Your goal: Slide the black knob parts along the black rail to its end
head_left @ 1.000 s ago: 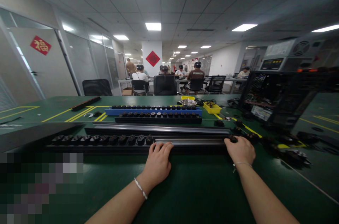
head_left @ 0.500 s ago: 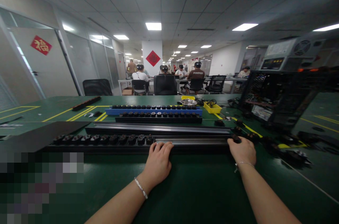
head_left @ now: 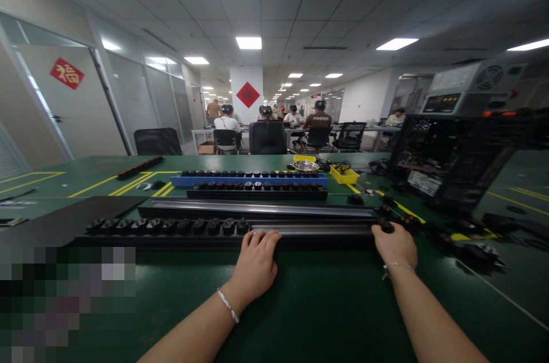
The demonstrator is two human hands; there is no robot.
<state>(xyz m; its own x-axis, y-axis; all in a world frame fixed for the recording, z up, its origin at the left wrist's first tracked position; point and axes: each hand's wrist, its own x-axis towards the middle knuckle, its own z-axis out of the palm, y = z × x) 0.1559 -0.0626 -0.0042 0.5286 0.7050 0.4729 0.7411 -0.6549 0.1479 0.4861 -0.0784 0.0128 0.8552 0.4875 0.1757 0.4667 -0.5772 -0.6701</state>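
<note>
The right hand [head_left: 397, 246] has slid a little to the right over the last second, taking with it the small black piece [head_left: 387, 227] pinched between its thumb and fingers, so that the piece sits just beyond the right end of the near rail [head_left: 315, 230]. The left hand [head_left: 256, 264] has stayed put: its fingers are slightly apart and bent over the rail, next to the last of the black modules [head_left: 184, 227]. Whether it grips the rail or merely rests there, I cannot tell.

The modules stand in a line along the left part of the near rail, and their number looks unchanged. The channel between the two hands is bare. As I judge it, the shift leaves the piece at the rail's end rather than among the modules; whether it touches the rail there is too dark to tell.

Just behind lies a second rail [head_left: 261, 208] with no modules visible on it. The blue rail [head_left: 206, 182] is farther back on the green bench [head_left: 300, 306], and loose black parts [head_left: 478, 254] lie to the right.
</note>
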